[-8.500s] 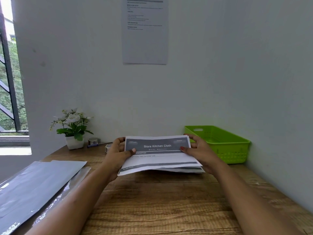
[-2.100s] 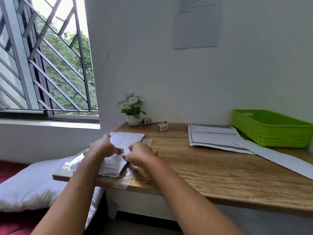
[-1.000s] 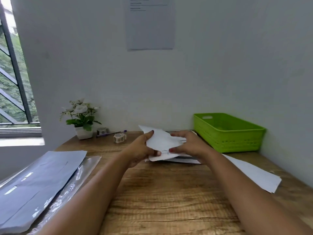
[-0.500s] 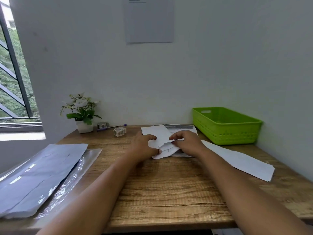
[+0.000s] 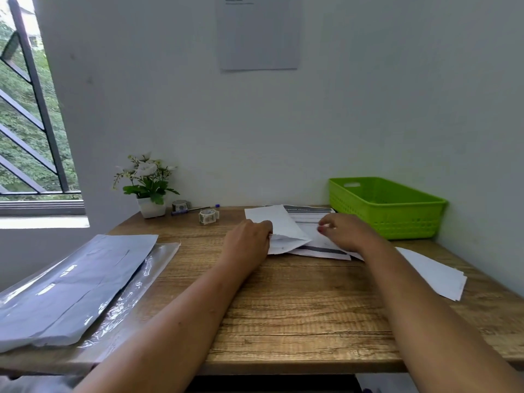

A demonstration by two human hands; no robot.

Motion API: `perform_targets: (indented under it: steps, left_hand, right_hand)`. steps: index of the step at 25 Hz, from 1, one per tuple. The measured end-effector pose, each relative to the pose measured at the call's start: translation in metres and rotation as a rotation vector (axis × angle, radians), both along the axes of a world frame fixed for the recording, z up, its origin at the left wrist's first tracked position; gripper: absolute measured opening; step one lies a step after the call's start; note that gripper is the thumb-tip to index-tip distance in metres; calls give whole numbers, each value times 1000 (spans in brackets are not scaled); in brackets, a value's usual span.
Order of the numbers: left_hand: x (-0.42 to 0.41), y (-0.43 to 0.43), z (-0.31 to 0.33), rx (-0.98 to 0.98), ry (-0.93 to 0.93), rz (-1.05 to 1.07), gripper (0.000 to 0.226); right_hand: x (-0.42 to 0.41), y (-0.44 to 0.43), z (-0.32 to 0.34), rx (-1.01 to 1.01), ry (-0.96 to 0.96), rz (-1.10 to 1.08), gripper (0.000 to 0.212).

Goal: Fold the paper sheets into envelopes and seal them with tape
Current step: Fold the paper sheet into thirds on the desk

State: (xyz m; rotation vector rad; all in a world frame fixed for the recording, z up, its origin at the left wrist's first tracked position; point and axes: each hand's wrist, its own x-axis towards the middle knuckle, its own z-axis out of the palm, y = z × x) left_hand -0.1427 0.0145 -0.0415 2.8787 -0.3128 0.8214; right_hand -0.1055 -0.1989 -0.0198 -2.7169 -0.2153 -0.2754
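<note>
A white folded sheet (image 5: 279, 224) lies at the middle back of the wooden desk (image 5: 297, 302), on top of printed sheets (image 5: 314, 245). My left hand (image 5: 246, 242) grips the folded sheet's left edge. My right hand (image 5: 344, 232) rests on the printed sheets just right of it, fingers curled, thumb and fingertip close together. Whether it pinches paper is unclear. Two tape rolls stand behind: a pale one (image 5: 209, 216) and a darker one (image 5: 180, 206).
A green basket (image 5: 385, 207) sits at the back right. Loose white sheets (image 5: 433, 275) lie at the right edge. A grey sheet stack (image 5: 71, 282) on clear plastic covers the left end. A flower pot (image 5: 150, 207) and a pen (image 5: 195, 209) stand by the wall.
My hands brought a white sheet from the left stack to the middle and laid it on the printed sheets. In the last half second my right hand slid right, off the sheet.
</note>
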Motion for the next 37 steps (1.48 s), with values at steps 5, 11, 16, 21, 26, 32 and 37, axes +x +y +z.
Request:
perform_targets:
  steps: [5,11,16,21,26,32,37]
  left_hand:
    - [-1,-5,-2,70,-17,-86,15]
    - [2,-6,-2,140,19,-196,28]
    - [0,-7,-5,77,-7,-214,28]
    - [-3,-7,-3,1,10,-190,25]
    - [-2,-7,-3,-45,26,-169,23]
    - [-5,-8,0,-127,59,-157,31]
    - [-2,-4,1,-307,133,-131,33]
  right_hand:
    - [-3,-44,8,-228,327,-155,67]
    - [1,-59,4,-198,434,-286,92]
    - [2,-50,6,-126,311,-311,69]
    - [-2,-46,13,374,106,-168,23]
    - [-16,-17,15,860,189,28,22]
    - [-28,15,16,981,406,156,34]
    - [-28,17,16,799,603,261,18]
